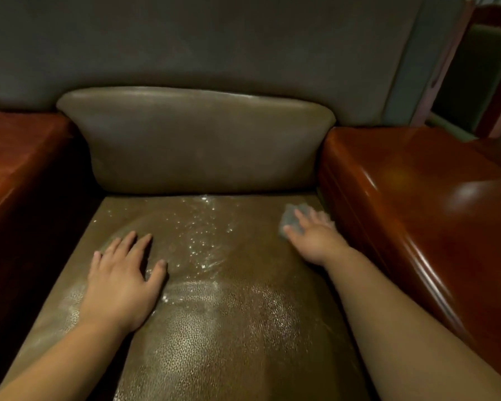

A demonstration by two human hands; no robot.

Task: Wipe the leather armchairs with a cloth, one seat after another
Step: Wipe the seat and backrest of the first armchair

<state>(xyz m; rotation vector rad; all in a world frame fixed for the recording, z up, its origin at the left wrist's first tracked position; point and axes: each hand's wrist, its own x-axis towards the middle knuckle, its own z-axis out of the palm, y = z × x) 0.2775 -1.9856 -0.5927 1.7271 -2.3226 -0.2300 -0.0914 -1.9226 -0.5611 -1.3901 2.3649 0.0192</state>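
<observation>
- Here the person leans over a brown leather seat cushion (232,322), both bare arms stretched out across it.
- The left hand (122,285) lies flat on the left half of the seat, palm down, fingers straight and slightly fanned, the thumb out to the side; it holds nothing.
- The right hand (313,235) is at the far right corner of the seat, close to where the cushion meets the right armrest (411,198).
- Under that hand is a small grey-blue cloth (294,219), pressed against the leather; the fingers lie stretched over it rather than bunched around it, though the hand is blurred, so the exact hold is hard to read.
- Part of the cloth shows beyond the fingertips, toward the back edge of the seat.
- A wet, glittering smear (203,235) of droplets runs from the back edge down the middle of the seat, between the two hands.
- Nearer the front edge the grained leather shines with a damp gloss.
- The padded backrest (197,143) stands upright behind the seat, in the same dull brown.
- The armrests are glossy red-brown wood; the left armrest (21,157) sits in shadow, the right one catches a bright reflection.
- Behind the chair is a grey wall (203,39).
</observation>
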